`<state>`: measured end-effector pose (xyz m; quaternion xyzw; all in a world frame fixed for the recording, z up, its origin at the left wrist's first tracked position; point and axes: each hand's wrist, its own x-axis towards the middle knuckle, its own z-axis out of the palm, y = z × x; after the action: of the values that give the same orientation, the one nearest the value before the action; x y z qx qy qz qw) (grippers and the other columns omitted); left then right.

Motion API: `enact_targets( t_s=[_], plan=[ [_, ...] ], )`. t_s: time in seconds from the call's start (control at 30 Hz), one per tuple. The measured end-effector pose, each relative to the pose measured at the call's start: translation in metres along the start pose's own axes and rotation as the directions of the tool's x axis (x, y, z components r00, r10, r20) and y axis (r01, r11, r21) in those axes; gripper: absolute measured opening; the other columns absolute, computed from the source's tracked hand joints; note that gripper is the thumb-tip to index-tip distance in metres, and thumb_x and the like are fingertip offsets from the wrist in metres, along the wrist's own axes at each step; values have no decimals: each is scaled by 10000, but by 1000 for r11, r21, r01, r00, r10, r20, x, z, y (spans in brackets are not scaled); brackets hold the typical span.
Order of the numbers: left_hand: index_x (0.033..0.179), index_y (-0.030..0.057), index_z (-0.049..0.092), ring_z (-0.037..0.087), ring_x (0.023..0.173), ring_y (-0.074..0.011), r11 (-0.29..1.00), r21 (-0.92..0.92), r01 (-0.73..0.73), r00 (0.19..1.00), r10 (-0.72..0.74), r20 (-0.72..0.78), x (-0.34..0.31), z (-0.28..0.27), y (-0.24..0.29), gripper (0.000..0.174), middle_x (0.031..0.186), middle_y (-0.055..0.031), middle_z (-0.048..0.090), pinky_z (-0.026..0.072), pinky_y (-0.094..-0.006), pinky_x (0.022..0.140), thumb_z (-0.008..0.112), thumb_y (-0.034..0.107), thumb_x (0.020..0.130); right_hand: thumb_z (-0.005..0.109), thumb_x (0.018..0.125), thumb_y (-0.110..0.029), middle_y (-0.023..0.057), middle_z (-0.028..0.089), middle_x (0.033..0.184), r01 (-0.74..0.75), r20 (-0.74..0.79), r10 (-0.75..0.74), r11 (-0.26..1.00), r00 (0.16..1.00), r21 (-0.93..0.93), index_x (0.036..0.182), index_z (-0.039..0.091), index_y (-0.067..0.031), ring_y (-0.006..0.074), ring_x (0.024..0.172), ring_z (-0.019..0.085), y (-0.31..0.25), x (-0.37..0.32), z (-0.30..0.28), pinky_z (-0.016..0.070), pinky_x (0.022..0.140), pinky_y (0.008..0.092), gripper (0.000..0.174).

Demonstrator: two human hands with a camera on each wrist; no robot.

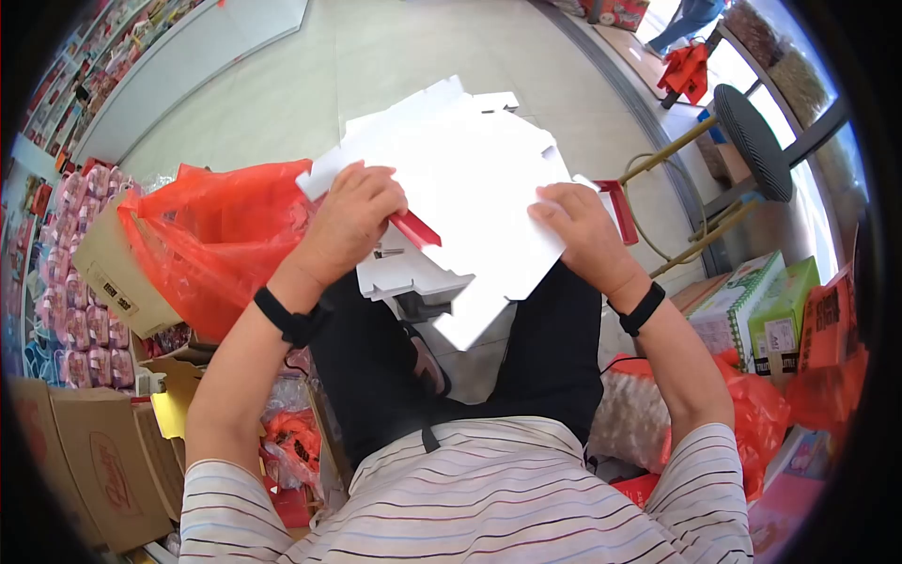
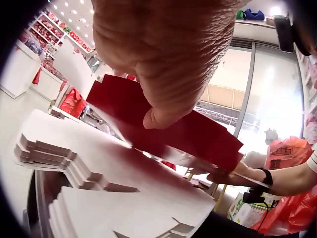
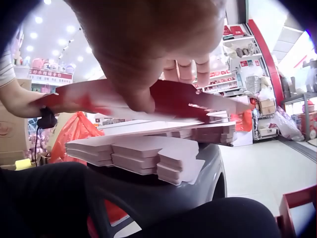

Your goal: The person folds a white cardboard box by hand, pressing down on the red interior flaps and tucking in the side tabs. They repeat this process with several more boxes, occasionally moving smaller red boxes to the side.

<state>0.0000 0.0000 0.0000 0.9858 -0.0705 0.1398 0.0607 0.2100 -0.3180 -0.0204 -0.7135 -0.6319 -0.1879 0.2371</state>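
Note:
A flat die-cut card sheet, white above and red beneath, lies between the two hands over a stack of similar sheets. My left hand pinches its left edge, where a red flap shows by the fingers; in the left wrist view the thumb presses on the red face. My right hand holds the right edge, thumb on the white side. The right wrist view shows the sheet tilted above the stack, which rests on a dark stool between the knees.
A red plastic bag and cardboard boxes stand on the left. At the right are a round stool, a green box and more red bags. A red tray-like piece is beyond the right hand.

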Motion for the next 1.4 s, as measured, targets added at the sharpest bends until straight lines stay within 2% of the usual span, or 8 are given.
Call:
enact_targets(
  t_s=[0.17,0.37,0.53,0.63,0.77,0.83,1.13,1.4],
  plan=[
    [1129,75,669,593,1319,-380,977,206,56,987,-23,-160,2,13,-35,224,1278,-123,669,435,-499,1164,623,19,917,748,720,6,120,683,1133,128,129,-138,988,982,85,1053,671,-19,321,1054,661,-54,7,14,531,927,430,343],
    [1162,86,700,693,1101,-304,965,-261,-31,995,54,82,4,11,40,214,1061,-106,735,422,-478,1177,632,97,959,808,665,-43,100,629,1069,29,258,-67,988,964,149,1063,645,-45,292,1032,623,-84,9,25,518,882,401,430],
    [926,68,619,669,861,-303,990,137,36,972,-67,224,-25,6,41,119,844,-106,656,475,-460,979,643,181,953,817,665,-47,108,634,1077,27,242,-62,989,968,143,1084,655,-29,291,1039,625,-84,10,24,521,884,402,450],
    [1049,46,652,674,967,-360,936,164,311,900,-346,265,-49,-10,32,198,1019,-155,688,512,-482,933,709,118,874,820,667,-52,107,636,1075,26,236,-59,990,970,141,1097,662,-27,290,1036,625,-83,9,24,524,880,404,459],
    [1193,32,656,653,1132,-399,964,-241,113,981,-69,182,-68,-18,65,458,1214,-187,675,520,-474,1007,796,145,772,828,681,-59,105,634,1061,-4,247,-33,989,968,147,1074,658,-26,291,1030,625,-84,13,28,528,878,409,430],
    [1178,42,653,657,1118,-375,966,-235,107,994,-107,16,-69,-9,88,414,1183,-141,686,520,-486,977,804,152,809,835,689,-67,105,635,1043,-18,259,-23,988,966,156,1040,661,-32,299,1012,631,-83,18,31,534,853,420,393],
    [1023,38,711,688,933,-368,894,-240,378,915,-322,241,-13,12,34,272,958,-175,712,534,-448,781,708,308,988,704,955,-207,199,717,919,-395,451,169,789,876,470,993,731,-17,371,899,707,-30,47,28,548,824,450,195],
    [1010,-24,690,681,809,-329,774,-308,554,813,-422,401,8,19,13,443,883,-226,711,522,-431,745,676,419,1026,750,959,-320,157,629,812,-453,648,209,860,733,235,957,666,14,283,764,594,10,75,37,481,721,407,344]
  ],
)
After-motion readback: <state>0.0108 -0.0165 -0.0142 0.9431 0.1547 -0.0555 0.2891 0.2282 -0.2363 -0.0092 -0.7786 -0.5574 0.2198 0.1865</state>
